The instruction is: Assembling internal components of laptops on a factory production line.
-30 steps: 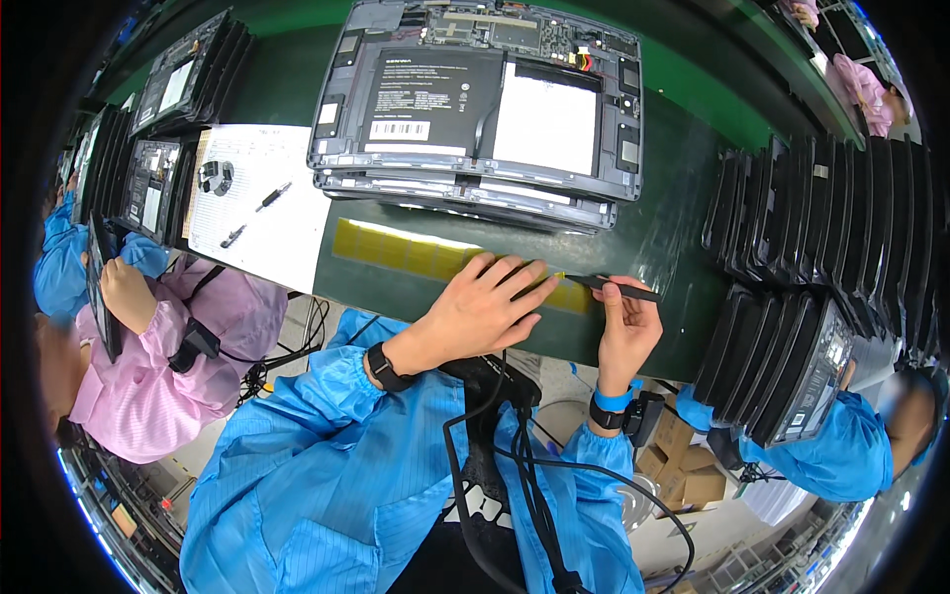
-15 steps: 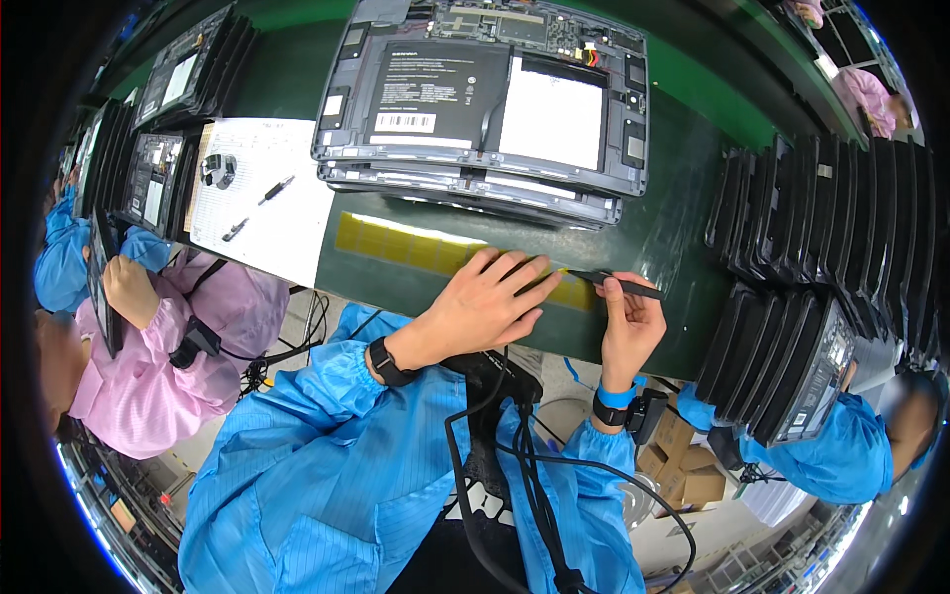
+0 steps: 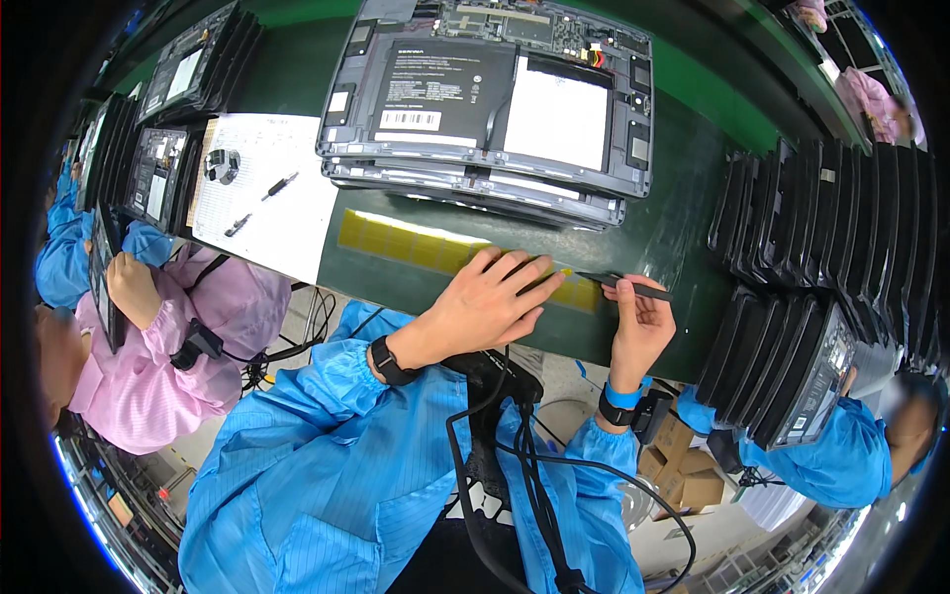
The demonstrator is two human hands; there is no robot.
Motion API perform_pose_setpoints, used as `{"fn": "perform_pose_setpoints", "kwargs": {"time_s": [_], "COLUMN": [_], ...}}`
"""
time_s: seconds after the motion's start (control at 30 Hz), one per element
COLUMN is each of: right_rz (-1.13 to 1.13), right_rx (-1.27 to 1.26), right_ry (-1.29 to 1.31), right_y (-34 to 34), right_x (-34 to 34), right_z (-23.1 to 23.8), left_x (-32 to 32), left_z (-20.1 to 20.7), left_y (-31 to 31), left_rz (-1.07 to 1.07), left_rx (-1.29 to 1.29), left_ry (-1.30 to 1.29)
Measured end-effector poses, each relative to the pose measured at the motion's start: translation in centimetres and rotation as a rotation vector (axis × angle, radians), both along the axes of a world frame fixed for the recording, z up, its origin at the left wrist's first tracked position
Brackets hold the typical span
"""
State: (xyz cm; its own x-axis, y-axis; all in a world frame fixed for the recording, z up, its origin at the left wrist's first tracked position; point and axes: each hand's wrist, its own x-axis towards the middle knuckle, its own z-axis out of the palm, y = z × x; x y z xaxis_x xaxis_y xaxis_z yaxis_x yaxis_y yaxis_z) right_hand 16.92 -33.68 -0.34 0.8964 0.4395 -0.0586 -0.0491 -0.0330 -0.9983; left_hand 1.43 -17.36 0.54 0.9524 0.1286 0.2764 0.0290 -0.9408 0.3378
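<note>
A strip of yellow film [image 3: 396, 243], marked into segments, lies on the dark green table before me. My left hand [image 3: 493, 305] rests flat across the strip with its fingers spread. In my right hand [image 3: 638, 327] is a pair of black tweezers [image 3: 633, 286], pinched between thumb and fingers. The tips of the tweezers point left to a small yellow piece [image 3: 567, 272] at the strip's right part, near my left fingertips; I cannot tell whether they grip it. Beyond the strip sits a stack of opened tablets [image 3: 485, 119], the top one showing its battery and circuit board.
Many black tablet shells [image 3: 821, 208] stand in rows at the right. On the left lie a paper sheet [image 3: 262, 213], a pen [image 3: 280, 184] and a watch-like item [image 3: 221, 166]. A co-worker in pink [image 3: 178, 356] sits left; another in blue [image 3: 831, 455] sits right. Cables hang over my front.
My right hand has shifted a little to the right with the tweezers, whose tips have drawn slightly away from my left hand. My left hand has stayed in place.
</note>
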Motion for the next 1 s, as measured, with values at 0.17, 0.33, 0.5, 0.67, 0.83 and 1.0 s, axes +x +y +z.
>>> {"fn": "perform_pose_setpoints", "kwargs": {"time_s": [0.17, 0.33, 0.5, 0.67, 0.83, 1.0], "right_rz": [0.108, 0.180, 0.123, 0.064, 0.095, 0.030], "right_rx": [0.002, -0.033, 0.043, 0.028, -0.041, 0.000], "right_ry": [0.005, -0.007, 0.026, 0.030, 0.002, 0.014], "right_y": [0.3, 0.0, -0.5, 0.1, 0.8, 0.5], "right_x": [0.4, 0.7, 0.5, 0.2, -0.1, -0.4], "right_z": [0.0, -0.2, -0.1, -0.4, -0.1, 0.6], "left_x": [-0.1, 0.0, 0.0, 0.0, -0.1, -0.1], "left_z": [-0.1, -0.1, 0.0, -0.1, -0.1, -0.1], "left_y": [-0.1, 0.0, 0.1, 0.0, -0.1, 0.0], "left_rz": [0.003, 0.005, 0.002, 0.000, 0.001, 0.001], "left_rx": [0.009, 0.017, 0.018, 0.021, 0.017, 0.006], "left_ry": [0.010, 0.011, 0.017, 0.014, 0.028, 0.017]}}
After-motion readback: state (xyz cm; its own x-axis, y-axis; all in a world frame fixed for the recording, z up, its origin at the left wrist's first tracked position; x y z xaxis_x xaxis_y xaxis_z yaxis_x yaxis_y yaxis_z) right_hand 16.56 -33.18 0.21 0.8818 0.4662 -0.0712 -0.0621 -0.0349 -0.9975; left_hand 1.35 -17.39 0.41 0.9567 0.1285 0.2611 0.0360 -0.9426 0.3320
